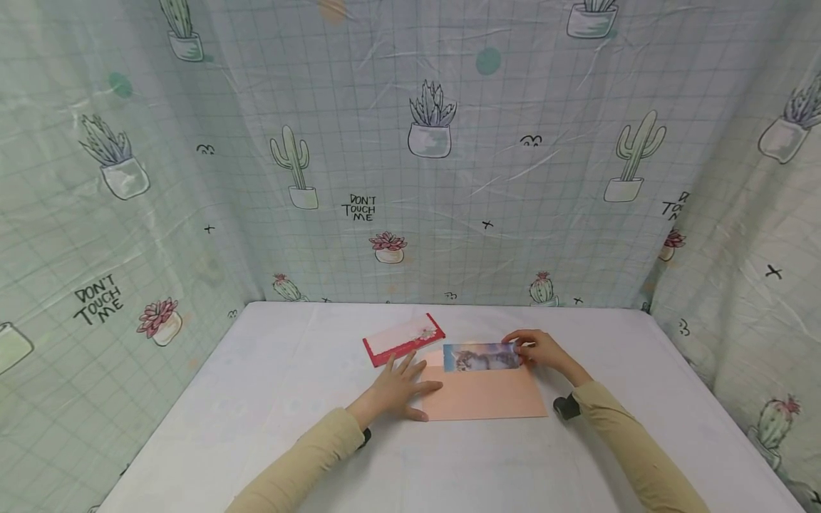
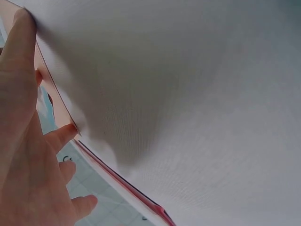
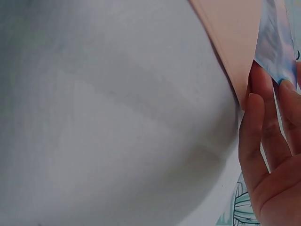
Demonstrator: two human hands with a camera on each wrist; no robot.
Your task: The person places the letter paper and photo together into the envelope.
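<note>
A peach envelope (image 1: 484, 396) lies flat on the white table. At its top edge is a glossy blue-and-purple picture card (image 1: 477, 358), and its lower edge overlaps the envelope in the head view. My right hand (image 1: 540, 350) pinches the card's right end; the right wrist view shows thumb and fingers at the corner of the card (image 3: 276, 44), near the envelope (image 3: 230, 37). With fingers spread, my left hand (image 1: 394, 388) rests on the envelope's left side, thumb by its lower left corner. The left wrist view shows those fingertips (image 2: 68, 133) along the edge.
A red-and-white printed paper slip (image 1: 404, 340) lies tilted behind my left hand, close to the envelope. The white table (image 1: 308, 342) reaches back to a hanging cloth (image 1: 359, 142) printed with cacti, which also closes off both sides.
</note>
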